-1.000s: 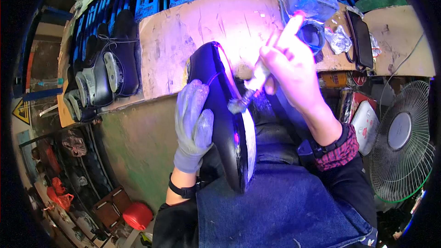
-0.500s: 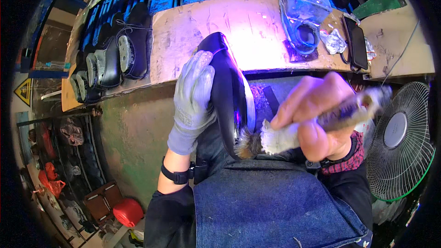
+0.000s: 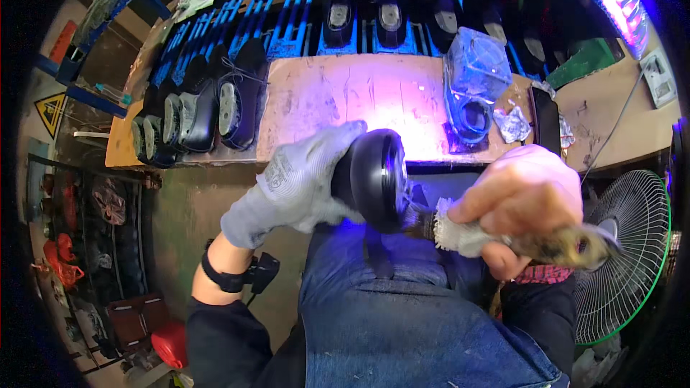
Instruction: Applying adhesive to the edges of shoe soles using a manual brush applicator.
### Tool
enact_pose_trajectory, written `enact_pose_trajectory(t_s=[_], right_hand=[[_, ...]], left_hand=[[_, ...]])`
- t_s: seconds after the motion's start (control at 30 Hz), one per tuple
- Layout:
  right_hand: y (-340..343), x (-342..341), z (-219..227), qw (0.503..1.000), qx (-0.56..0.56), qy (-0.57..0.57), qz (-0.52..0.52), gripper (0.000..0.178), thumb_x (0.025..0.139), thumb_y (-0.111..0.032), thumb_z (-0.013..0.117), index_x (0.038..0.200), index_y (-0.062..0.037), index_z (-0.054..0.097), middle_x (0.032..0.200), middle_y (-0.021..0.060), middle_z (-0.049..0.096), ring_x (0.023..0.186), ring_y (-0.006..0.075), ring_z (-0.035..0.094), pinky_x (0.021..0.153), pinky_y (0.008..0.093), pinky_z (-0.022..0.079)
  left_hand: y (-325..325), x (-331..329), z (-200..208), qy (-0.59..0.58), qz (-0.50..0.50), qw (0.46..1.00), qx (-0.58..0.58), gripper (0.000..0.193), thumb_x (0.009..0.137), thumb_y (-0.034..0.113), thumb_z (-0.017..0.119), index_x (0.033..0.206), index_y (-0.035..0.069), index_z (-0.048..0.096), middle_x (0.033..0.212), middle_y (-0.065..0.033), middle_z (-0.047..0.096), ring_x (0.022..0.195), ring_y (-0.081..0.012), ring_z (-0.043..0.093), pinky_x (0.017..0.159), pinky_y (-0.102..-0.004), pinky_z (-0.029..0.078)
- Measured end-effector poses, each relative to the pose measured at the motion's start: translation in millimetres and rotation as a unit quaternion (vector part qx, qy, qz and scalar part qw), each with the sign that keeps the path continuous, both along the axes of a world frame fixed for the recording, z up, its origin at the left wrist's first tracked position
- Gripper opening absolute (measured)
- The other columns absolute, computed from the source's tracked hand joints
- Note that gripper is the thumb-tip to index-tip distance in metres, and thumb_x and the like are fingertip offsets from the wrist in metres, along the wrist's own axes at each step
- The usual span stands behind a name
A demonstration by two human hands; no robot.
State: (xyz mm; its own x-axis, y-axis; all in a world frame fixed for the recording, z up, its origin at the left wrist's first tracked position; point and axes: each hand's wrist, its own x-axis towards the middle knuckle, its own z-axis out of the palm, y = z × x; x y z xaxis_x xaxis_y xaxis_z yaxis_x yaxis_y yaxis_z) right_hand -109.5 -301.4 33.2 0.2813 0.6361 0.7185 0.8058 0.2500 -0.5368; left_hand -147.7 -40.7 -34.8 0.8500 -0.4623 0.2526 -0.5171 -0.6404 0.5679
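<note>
My left hand (image 3: 305,172), in a grey knit glove, is closed around a black shoe (image 3: 370,187). The shoe is held above my lap with one rounded end toward me and its sole side facing right. A brush (image 3: 458,237) with a pale wrapped handle is gripped in my bare right hand (image 3: 528,194). Its dark bristles touch the shoe's lower right edge. Crumpled, stained material shows at the handle's other end. My denim apron (image 3: 402,323) lies beneath both hands.
A cardboard-covered bench (image 3: 316,97) stands ahead under a bright purple-white lamp (image 3: 611,0). Several black shoes (image 3: 198,122) sit on its left; more rest on blue racks (image 3: 291,18) behind. A clear plastic box (image 3: 480,65) and phone (image 3: 546,118) lie right. A fan (image 3: 625,266) stands close beside my right arm.
The shoe has turned from lengthwise to end-on, and my left hand has swung left with it. My right hand has brought the brush along the edge. The view has tilted up, showing more bench.
</note>
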Motion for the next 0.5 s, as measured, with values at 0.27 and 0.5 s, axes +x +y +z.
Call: enact_pose_trajectory(t_s=[0.27,0.5], right_hand=[[9,24,-21,0.911,0.222,0.319,-0.139,0.009,0.094,-0.009,0.047,0.088,-0.0029,0.048,0.076,0.0102,0.061,0.059,0.0126,0.059,0.051,0.0229,0.048],[15,37,-44,0.967,0.138,0.178,-0.121,0.015,0.092,-0.018,0.049,0.090,-0.0034,0.044,0.078,0.0154,0.059,0.067,0.0195,0.059,0.065,0.0320,0.051]], left_hand=[[-14,-7,-7,0.303,-0.037,0.948,-0.086,0.091,0.048,0.027,0.090,0.125,0.007,0.045,0.106,-0.0099,0.061,0.099,-0.0217,0.059,0.089,-0.0331,0.046],[-14,6,-24,0.371,-0.087,0.920,-0.095,0.083,0.048,0.020,0.088,0.120,0.006,0.049,0.102,-0.0086,0.063,0.095,-0.0181,0.060,0.087,-0.0315,0.047]])
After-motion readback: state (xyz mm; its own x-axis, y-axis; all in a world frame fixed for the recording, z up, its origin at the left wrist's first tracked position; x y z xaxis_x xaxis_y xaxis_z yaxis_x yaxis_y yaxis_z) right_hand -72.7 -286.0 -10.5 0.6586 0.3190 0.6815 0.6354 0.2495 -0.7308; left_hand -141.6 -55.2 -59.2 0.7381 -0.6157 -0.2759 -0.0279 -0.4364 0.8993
